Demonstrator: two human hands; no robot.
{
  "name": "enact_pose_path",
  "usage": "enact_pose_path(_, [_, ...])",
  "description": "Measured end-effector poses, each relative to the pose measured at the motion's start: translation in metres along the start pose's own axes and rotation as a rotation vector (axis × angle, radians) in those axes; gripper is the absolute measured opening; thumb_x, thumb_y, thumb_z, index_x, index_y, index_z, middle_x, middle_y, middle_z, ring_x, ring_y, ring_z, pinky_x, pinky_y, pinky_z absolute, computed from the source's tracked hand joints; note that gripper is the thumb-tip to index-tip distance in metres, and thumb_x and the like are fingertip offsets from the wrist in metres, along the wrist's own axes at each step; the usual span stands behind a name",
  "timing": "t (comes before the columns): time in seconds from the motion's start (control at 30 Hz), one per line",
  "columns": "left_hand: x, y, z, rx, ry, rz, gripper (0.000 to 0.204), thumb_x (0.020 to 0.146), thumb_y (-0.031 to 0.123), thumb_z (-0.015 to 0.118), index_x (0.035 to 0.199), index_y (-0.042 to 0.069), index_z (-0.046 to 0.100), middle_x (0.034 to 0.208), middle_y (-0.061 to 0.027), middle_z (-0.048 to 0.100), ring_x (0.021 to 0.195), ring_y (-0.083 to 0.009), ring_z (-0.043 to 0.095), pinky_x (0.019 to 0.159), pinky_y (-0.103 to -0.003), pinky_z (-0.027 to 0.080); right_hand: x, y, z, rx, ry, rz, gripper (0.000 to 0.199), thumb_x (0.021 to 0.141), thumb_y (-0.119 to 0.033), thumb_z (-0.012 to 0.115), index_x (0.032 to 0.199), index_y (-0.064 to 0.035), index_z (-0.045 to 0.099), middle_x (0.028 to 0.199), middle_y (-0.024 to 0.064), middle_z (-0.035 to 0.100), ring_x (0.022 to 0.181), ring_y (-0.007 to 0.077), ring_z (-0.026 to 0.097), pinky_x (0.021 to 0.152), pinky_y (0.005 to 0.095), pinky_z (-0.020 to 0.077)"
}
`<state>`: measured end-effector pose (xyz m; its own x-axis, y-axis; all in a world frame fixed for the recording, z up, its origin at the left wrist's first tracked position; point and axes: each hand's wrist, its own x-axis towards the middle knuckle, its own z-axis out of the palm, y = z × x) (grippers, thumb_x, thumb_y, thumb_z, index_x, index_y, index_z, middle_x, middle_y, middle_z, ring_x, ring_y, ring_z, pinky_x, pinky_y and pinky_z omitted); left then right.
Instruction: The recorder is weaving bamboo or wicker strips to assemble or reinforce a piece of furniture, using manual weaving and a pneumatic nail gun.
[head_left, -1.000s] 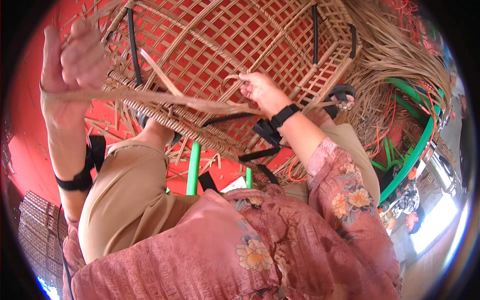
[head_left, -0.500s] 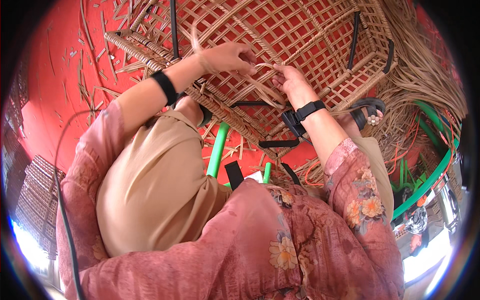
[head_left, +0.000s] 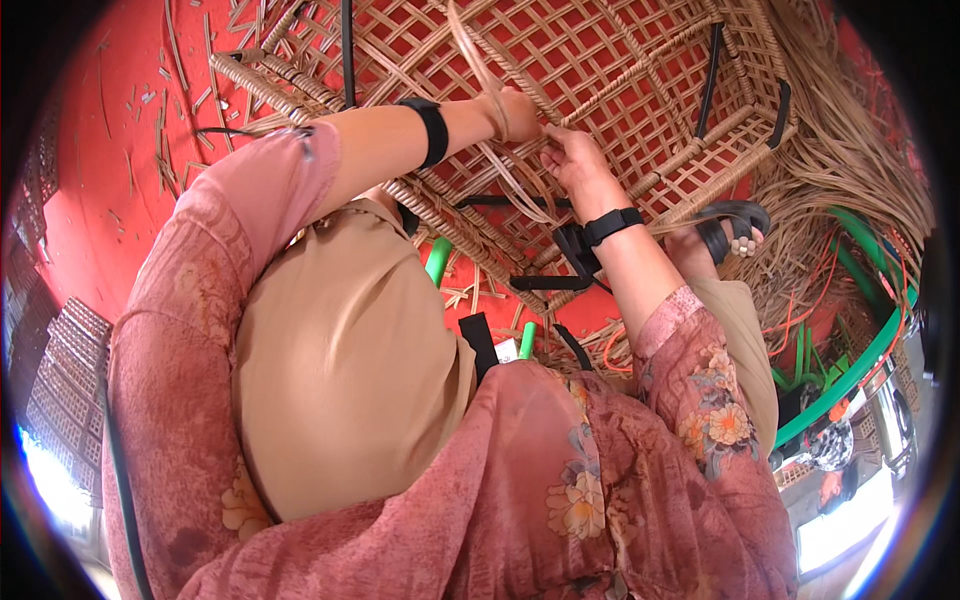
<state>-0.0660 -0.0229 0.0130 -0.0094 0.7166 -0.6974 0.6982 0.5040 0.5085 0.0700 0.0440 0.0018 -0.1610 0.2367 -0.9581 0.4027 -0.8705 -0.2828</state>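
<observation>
A woven cane frame (head_left: 640,75) with an open lattice stands before my knees, its corners wrapped in cane. My left hand (head_left: 518,114) is closed over the lattice, fingers mostly turned from view, with a pale cane strip (head_left: 467,45) running up past it. Close by on the right, my right hand (head_left: 580,165) pinches the strip between thumb and fingertips, its other fingers loosely curled. Below the hands, loose strip ends (head_left: 520,185) hang across the lattice. The exact spot where the fingers meet the strip is partly hidden.
Long cane strands (head_left: 840,130) lie heaped at the right. Cut scraps (head_left: 150,97) litter the red floor covering (head_left: 90,240) on the left. Black bars (head_left: 346,50) brace the frame. A green tube (head_left: 438,262) shows beside my knee, and a green curved rim (head_left: 850,385) at the right.
My left hand has moved right, close to my right hand, and its arm reaches farther across. The strip's upper loop swung right with it. My right hand has barely moved.
</observation>
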Motion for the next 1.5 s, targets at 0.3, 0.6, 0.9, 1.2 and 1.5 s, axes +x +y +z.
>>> enact_pose_path(0.3, [-0.002, -0.008, -0.019, -0.561, -0.226, -0.035, 0.027, 0.086, 0.026, 0.057, 0.081, 0.0, 0.064, 0.066, -0.0059, 0.059, 0.061, -0.0141, 0.058, 0.055, -0.03, 0.048, -0.04, -0.01, -0.043, -1.01, 0.053, -0.594, 0.057, 0.085, -0.041, 0.052, 0.125, -0.0007, 0.045, 0.11, 0.0229, 0.059, 0.104, 0.0367, 0.056, 0.092, 0.039, 0.0404])
enact_pose_path(0.6, [0.016, -0.02, -0.001, 0.428, -0.227, 0.232, 0.034, 0.092, 0.028, 0.048, 0.122, 0.014, 0.057, 0.12, -0.0081, 0.057, 0.112, -0.0243, 0.053, 0.095, -0.033, 0.043, -0.157, -0.051, -0.132, -1.643, -0.853, -0.367, 0.042, 0.071, -0.025, 0.066, 0.108, -0.007, 0.059, 0.087, 0.0145, 0.065, 0.084, 0.0331, 0.061, 0.073, 0.0399, 0.0487])
enact_pose_path(0.9, [-0.003, -0.025, 0.009, 0.001, -0.163, 0.106, 0.043, 0.079, 0.026, 0.062, 0.119, 0.012, 0.058, 0.112, -0.0095, 0.06, 0.099, -0.0285, 0.057, 0.084, -0.039, 0.046, -0.171, -0.016, -0.157, -2.555, -0.338, -0.569, 0.055, 0.058, -0.034, 0.075, 0.098, -0.0013, 0.057, 0.095, 0.0152, 0.057, 0.093, 0.0325, 0.056, 0.082, 0.0453, 0.0411])
enact_pose_path(1.2, [-0.01, -0.023, 0.015, -0.164, -0.155, 0.033, 0.041, 0.074, 0.022, 0.064, 0.114, 0.011, 0.06, 0.106, -0.0119, 0.061, 0.099, -0.0306, 0.057, 0.083, -0.041, 0.046, -0.151, 0.037, -0.145, -2.32, -0.002, -0.622, 0.052, 0.063, -0.038, 0.075, 0.094, -0.0002, 0.058, 0.097, 0.0147, 0.056, 0.093, 0.0289, 0.052, 0.084, 0.0418, 0.0377])
enact_pose_path(1.5, [0.014, -0.036, 0.018, -0.447, -0.204, 0.078, 0.03, 0.075, 0.018, 0.064, 0.103, 0.008, 0.062, 0.082, -0.009, 0.056, 0.077, -0.025, 0.052, 0.066, -0.039, 0.041, -0.153, 0.057, -0.16, -1.636, -0.134, -0.446, 0.03, 0.077, -0.033, 0.062, 0.081, -0.0036, 0.064, 0.072, 0.0177, 0.062, 0.074, 0.0341, 0.061, 0.069, 0.0445, 0.0466])
